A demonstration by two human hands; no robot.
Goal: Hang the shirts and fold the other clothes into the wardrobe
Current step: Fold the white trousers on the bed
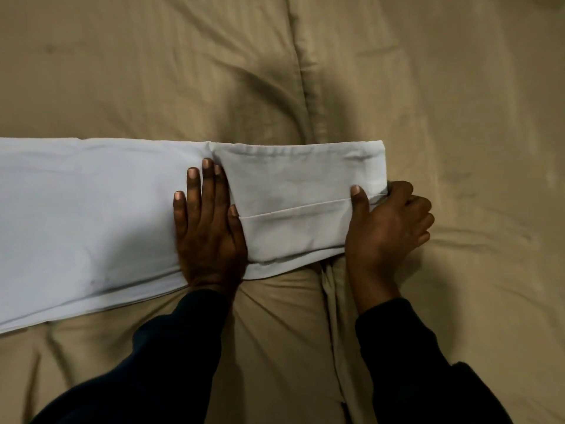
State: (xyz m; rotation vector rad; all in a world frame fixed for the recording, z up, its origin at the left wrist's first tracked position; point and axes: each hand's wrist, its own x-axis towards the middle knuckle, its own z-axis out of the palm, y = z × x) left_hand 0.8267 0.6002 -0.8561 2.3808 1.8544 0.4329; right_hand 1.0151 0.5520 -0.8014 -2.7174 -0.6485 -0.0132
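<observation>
A long white garment point(91, 215) lies across a tan bedspread point(428, 87), running off the left edge of the view, its right end folded back over itself into a flap point(293, 203). The left hand point(208, 228) lies flat on the cloth just left of the flap, fingers straight and pressing down, holding nothing. The right hand point(385, 228) grips the fold at the flap's right end, thumb on top and fingers curled beneath; how much cloth they hold is hidden. It may be trousers, though the shape is hard to tell. Dark sleeves point(171, 347) cover both arms.
</observation>
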